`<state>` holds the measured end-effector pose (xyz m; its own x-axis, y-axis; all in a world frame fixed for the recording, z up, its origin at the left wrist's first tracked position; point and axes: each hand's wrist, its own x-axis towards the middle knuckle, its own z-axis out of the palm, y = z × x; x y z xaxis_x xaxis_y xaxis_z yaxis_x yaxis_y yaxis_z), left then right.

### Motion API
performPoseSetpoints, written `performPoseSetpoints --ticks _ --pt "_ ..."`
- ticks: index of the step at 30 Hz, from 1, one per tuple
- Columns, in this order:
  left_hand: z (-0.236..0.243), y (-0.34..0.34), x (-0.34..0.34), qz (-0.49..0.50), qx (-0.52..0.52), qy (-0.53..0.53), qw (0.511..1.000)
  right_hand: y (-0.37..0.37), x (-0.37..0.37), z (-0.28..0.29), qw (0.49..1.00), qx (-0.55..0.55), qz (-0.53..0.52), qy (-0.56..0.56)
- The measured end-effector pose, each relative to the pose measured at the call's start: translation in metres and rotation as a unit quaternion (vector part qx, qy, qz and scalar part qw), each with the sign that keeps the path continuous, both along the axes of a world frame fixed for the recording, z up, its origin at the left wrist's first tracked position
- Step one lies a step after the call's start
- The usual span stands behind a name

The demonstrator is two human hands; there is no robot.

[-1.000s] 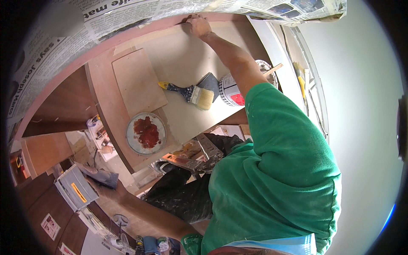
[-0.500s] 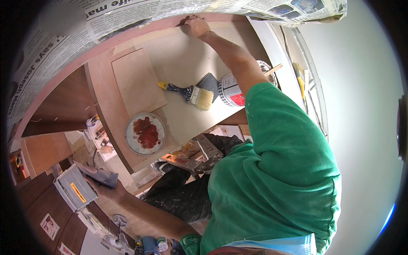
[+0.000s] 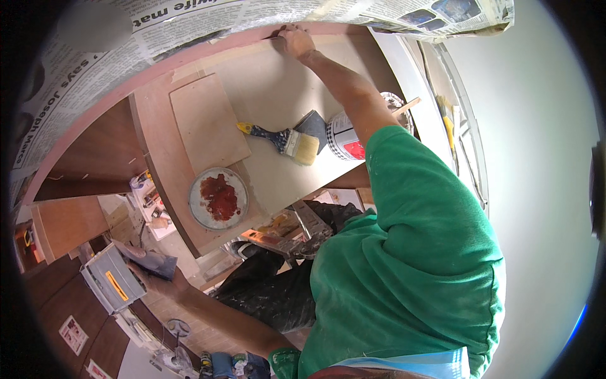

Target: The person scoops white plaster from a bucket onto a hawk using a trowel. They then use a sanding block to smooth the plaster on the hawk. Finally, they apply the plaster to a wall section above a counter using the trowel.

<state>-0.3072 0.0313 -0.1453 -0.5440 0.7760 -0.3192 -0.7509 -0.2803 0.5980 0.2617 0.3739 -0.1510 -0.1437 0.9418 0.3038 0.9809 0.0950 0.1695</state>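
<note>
My right hand (image 3: 297, 43) is stretched to the far edge of the board, its bent fingers pressed to the pink strip (image 3: 221, 45) under the newspaper. A dark edge shows by the fingertips, but what they hold is hidden. Down at the left, my left hand (image 3: 163, 284) is closed on a dark grey sheet (image 3: 156, 263) that looks like sandpaper; a grey box with a yellow strip (image 3: 108, 287) is right beside it. On the board lie a wide paintbrush (image 3: 284, 143), another dark sheet (image 3: 314, 126) and a round lid with red-brown paste (image 3: 221, 221).
Newspaper (image 3: 208, 22) covers the surface above the pink strip. A paint tin (image 3: 344, 132) stands under my right forearm, with a wooden stick (image 3: 406, 106) nearby. A thin flat panel (image 3: 208, 123) lies on the board (image 3: 278, 183). A stepladder (image 3: 271, 240) is below, and a pale wall (image 3: 536, 189) rises at right.
</note>
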Motion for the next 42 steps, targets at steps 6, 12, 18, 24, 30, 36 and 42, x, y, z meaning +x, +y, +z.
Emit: performPoseSetpoints --ticks 6,12,18,24,30,36,42 --pt "0.007 0.002 0.006 -0.004 -0.006 -0.001 1.0 -0.004 0.0 0.004 0.999 -0.021 0.027 0.006" --pt "0.004 0.0 0.003 -0.004 -0.011 -0.014 1.0 -0.011 -0.001 0.024 0.995 -0.042 0.086 -0.024" --pt "0.003 -0.001 0.001 -0.035 0.007 -0.031 0.999 -0.01 -0.003 0.028 0.995 -0.02 0.094 0.021" --pt "0.007 0.002 0.003 -0.006 0.009 -0.032 0.999 -0.011 -0.019 0.024 0.996 -0.014 0.083 -0.011" --pt "0.008 0.003 0.004 -0.016 -0.005 -0.03 0.999 -0.008 -0.048 0.028 0.99 0.02 0.14 0.027" --pt "0.008 -0.001 0.003 -0.047 0.012 -0.044 0.998 -0.012 -0.084 0.042 0.987 -0.014 0.148 0.063" --pt "-0.002 -0.004 -0.005 -0.067 0.03 -0.054 0.996 -0.026 -0.119 0.062 0.953 -0.09 0.255 0.134"
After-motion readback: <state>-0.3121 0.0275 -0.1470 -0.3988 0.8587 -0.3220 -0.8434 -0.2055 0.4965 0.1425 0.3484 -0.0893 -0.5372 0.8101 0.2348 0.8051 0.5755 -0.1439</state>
